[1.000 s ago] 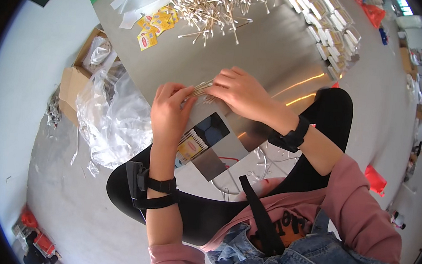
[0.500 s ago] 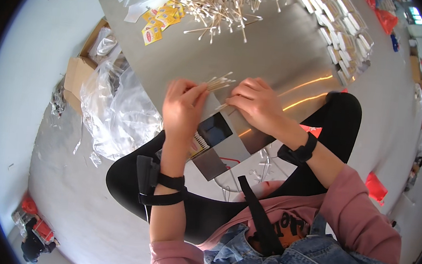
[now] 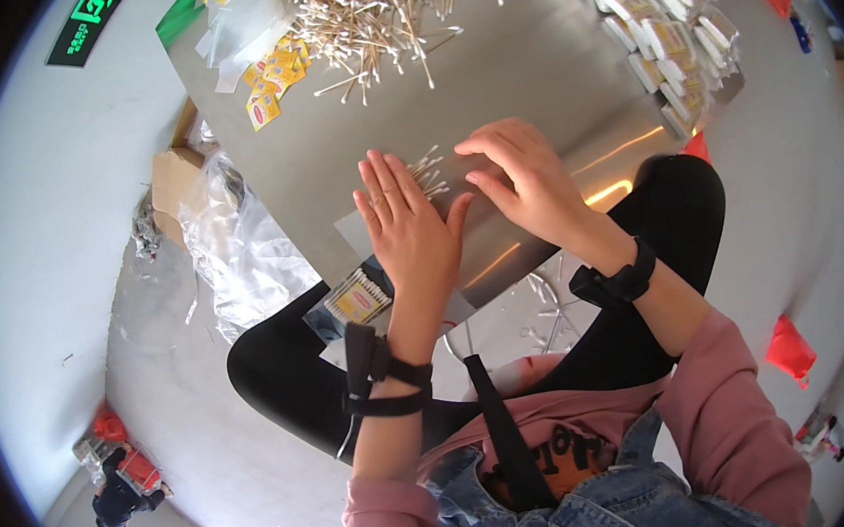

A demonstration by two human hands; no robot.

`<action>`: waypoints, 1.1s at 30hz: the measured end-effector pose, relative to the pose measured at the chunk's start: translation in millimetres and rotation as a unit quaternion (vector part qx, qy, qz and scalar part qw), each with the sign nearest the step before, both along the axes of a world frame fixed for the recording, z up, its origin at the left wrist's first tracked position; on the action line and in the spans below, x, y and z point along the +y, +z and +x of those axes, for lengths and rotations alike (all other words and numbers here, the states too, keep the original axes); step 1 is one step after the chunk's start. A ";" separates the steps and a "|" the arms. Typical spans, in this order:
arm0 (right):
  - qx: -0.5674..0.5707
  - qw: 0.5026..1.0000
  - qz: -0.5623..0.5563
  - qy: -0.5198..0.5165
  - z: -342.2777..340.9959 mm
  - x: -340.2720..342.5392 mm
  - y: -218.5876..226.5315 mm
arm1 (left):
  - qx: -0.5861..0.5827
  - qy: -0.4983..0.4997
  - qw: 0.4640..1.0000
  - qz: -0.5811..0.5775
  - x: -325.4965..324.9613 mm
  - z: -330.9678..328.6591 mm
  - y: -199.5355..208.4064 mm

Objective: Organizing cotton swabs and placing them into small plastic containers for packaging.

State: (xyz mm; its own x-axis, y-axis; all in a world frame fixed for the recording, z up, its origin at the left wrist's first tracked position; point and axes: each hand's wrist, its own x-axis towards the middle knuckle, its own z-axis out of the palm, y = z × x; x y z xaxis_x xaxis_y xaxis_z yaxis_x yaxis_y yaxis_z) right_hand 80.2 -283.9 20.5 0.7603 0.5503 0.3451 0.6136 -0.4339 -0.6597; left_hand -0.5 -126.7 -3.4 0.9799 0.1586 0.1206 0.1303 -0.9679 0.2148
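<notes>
My left hand [image 3: 413, 225] lies palm down with its fingers stretched out and its thumb spread. Between its index finger and thumb, a small bunch of cotton swabs [image 3: 431, 176] pokes out, the rest of it hidden beneath the hand. Just to the right hovers my right hand [image 3: 525, 177], fingers bent but apart, with nothing visible in it. Near my left wrist sits a filled pack of cotton swabs [image 3: 358, 296] with a yellow label, at the near edge of the metal table [image 3: 518, 81].
A large heap of loose swabs [image 3: 363, 17] covers the far part of the table. Yellow cards [image 3: 275, 80] and clear plastic bags [image 3: 241, 32] lie left of it. Packed swabs [image 3: 662, 44] pile up at the far right. A carton [image 3: 176, 187] and plastic sheeting [image 3: 242, 258] stand on the left.
My left hand has gone from pinching a bunch of swabs to lying flat with fingers extended. My right hand has opened from its pinch. The view has shifted, and the labelled pack shows more fully.
</notes>
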 end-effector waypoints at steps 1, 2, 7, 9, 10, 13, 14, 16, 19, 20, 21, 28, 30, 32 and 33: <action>0.003 1.000 0.003 -0.004 -1.0 -1.7 -2.0 | -0.014 0.018 1.000 0.014 -4.8 0.2 -5.8; 0.006 1.000 0.007 -0.008 -1.8 -2.9 -3.6 | -0.011 0.017 1.000 0.021 -10.2 -6.2 -9.2; 0.014 0.999 0.034 -0.027 5.6 -12.4 -1.7 | 0.032 -0.015 0.999 0.003 -52.2 -43.5 -8.4; 0.023 0.998 0.042 -0.029 8.7 -11.4 -4.1 | 0.032 -0.002 0.999 0.027 -39.4 -22.0 -13.1; 0.032 0.997 0.057 -0.036 8.9 -9.6 -7.3 | 0.031 0.013 0.998 0.047 -32.9 -9.8 -14.4; 0.050 0.994 0.088 -0.044 5.9 -7.1 -12.9 | 0.000 0.034 0.999 0.036 -26.2 11.5 -15.2; 0.060 0.992 0.103 -0.047 4.6 -5.6 -14.2 | -0.001 0.037 0.999 0.039 -27.5 6.8 -12.4; 0.064 0.991 0.103 -0.057 3.6 -8.2 -20.3 | 0.016 -0.009 1.000 0.023 -43.0 -6.4 -14.7; 0.097 0.983 0.137 -0.075 1.4 1.1 -28.5 | 0.032 -0.011 0.999 0.013 -50.0 -12.3 -11.1; 0.126 0.974 0.170 -0.085 0.5 6.2 -31.7 | 0.033 -0.010 0.999 0.011 -48.0 -12.9 -9.6; 0.126 0.974 0.166 -0.085 0.3 8.2 -35.5 | 0.027 0.008 1.000 -0.005 -47.5 -10.8 -6.2; 0.314 0.878 0.356 -0.060 -5.1 13.5 -36.4 | -0.252 0.217 0.758 -0.561 -12.4 -19.3 3.2; 0.304 0.886 0.344 -0.060 -9.9 20.3 -34.0 | -0.255 0.211 0.743 -0.582 -14.2 -18.1 -1.1; 0.327 0.883 0.336 -0.040 -16.4 28.0 -32.0 | -0.257 0.206 0.726 -0.603 -19.6 -16.1 -4.3; 0.329 0.883 0.333 -0.042 -16.3 26.6 -30.8 | -0.262 0.204 0.715 -0.615 -24.9 -13.5 -1.5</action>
